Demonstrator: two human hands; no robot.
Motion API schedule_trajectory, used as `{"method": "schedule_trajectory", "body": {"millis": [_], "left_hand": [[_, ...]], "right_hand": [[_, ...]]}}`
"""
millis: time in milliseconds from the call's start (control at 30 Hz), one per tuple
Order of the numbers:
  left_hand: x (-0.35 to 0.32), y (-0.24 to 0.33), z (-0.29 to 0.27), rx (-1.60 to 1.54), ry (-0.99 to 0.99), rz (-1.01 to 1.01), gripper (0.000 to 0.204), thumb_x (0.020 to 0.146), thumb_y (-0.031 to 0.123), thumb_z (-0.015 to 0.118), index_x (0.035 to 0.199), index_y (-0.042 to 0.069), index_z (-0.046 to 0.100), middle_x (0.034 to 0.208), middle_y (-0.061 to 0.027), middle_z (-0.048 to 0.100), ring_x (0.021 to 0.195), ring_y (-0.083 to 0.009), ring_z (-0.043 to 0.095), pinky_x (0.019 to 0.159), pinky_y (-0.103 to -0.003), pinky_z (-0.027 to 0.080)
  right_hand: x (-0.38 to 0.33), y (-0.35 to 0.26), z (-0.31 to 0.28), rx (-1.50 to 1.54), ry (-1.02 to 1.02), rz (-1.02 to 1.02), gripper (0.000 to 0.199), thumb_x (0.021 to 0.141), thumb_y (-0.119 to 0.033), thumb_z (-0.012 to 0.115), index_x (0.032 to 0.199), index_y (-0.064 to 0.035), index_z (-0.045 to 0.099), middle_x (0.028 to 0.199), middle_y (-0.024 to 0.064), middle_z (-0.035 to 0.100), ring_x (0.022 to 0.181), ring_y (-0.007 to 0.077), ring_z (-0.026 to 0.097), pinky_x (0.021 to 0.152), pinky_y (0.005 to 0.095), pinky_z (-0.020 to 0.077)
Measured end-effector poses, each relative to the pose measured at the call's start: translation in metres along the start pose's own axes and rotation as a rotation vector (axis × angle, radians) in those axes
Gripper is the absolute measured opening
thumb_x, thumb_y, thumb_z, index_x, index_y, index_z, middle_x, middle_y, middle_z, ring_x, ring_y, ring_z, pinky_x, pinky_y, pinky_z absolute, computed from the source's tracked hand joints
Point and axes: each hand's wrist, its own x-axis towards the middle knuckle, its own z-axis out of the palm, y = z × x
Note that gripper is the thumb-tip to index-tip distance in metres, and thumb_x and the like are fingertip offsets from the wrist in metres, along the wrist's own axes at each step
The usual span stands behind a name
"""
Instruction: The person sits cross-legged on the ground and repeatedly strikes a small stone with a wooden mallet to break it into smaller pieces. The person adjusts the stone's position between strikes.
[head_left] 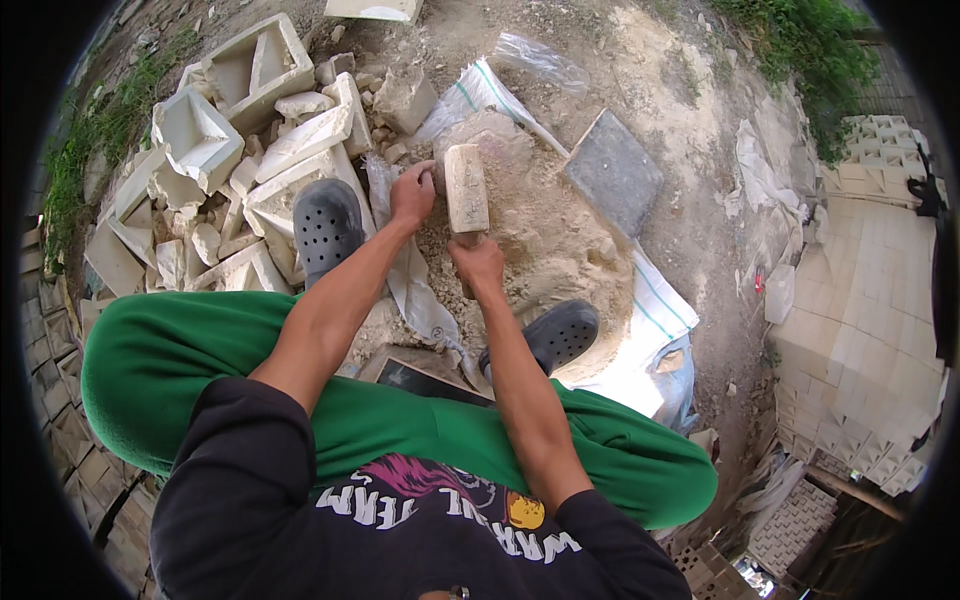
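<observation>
My right hand (pixel 477 265) is wrapped round the handle of a pale, dusty mallet (pixel 465 188), whose block-like head points away from me. Beneath the mallet lies a mound of crushed tan powder and crumbs (pixel 545 235), spread over a white woven sack (pixel 662 300) with blue-green stripes. To the left of the mallet head, my left hand (pixel 412 195) is closed at the edge of the powder, beside a fold of the sack. Whatever its fingers hold is hidden. A rounded, dusty lump (pixel 490 140) sits just beyond the mallet.
Broken cream-coloured box-like pieces (pixel 300 150) are heaped at the left. A flat grey slab (pixel 614 172) lies right of the powder. My dark clogs (pixel 328 222) flank the work spot. Clear plastic (pixel 540 62) lies beyond; stacked pale blocks (pixel 850 320) stand far right.
</observation>
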Motion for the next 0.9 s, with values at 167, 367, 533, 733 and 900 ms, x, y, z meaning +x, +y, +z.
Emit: {"method": "schedule_trajectory", "body": {"millis": [167,367,533,733,900], "left_hand": [[-0.001,0.004,0.003,-0.03,0.025,-0.052,0.029,0.095,0.023,0.058,0.115,0.008,0.072,0.106,-0.016,0.073,0.095,-0.0297,0.071,0.085,-0.038,0.054],[-0.007,0.016,0.005,0.004,0.034,-0.02,0.029,0.094,0.023,0.06,0.116,0.006,0.07,0.103,-0.0164,0.072,0.092,-0.0298,0.071,0.083,-0.039,0.054],[-0.008,0.012,0.003,0.023,0.029,0.029,0.031,0.094,0.022,0.06,0.119,0.006,0.069,0.109,-0.0177,0.07,0.095,-0.0309,0.069,0.086,-0.039,0.053],[-0.012,0.011,0.005,0.08,0.007,0.026,0.032,0.094,0.021,0.058,0.12,0.006,0.068,0.115,-0.0177,0.067,0.103,-0.0329,0.066,0.09,-0.041,0.052],[-0.02,0.029,0.008,0.131,-0.01,-0.019,0.035,0.093,0.021,0.058,0.123,0.005,0.067,0.118,-0.0163,0.064,0.106,-0.034,0.063,0.092,-0.043,0.051]], "right_hand": [[-0.007,-0.042,-0.029,0.105,0.21,-0.169,0.035,0.073,-0.033,0.074,0.09,-0.0028,0.073,0.092,0.0253,0.071,0.086,0.0445,0.069,0.075,0.0488,0.0554],[0.013,-0.013,-0.02,-0.055,0.275,-0.274,0.035,0.073,-0.032,0.073,0.087,0.0007,0.072,0.085,0.0232,0.071,0.079,0.0405,0.07,0.07,0.0449,0.0563],[0.015,0.014,-0.022,0.131,0.006,0.133,0.034,0.075,-0.031,0.075,0.084,0.0021,0.071,0.066,0.0118,0.069,0.056,0.021,0.069,0.059,0.0357,0.0556],[0.012,-0.013,-0.046,0.255,0.238,-0.111,0.028,0.077,-0.029,0.071,0.084,-0.0014,0.07,0.072,0.0151,0.07,0.067,0.032,0.068,0.062,0.0414,0.0532],[0.03,0.004,-0.039,0.163,0.34,-0.286,0.027,0.078,-0.03,0.067,0.086,-0.0047,0.072,0.081,0.018,0.072,0.078,0.0391,0.069,0.069,0.045,0.054]]}}
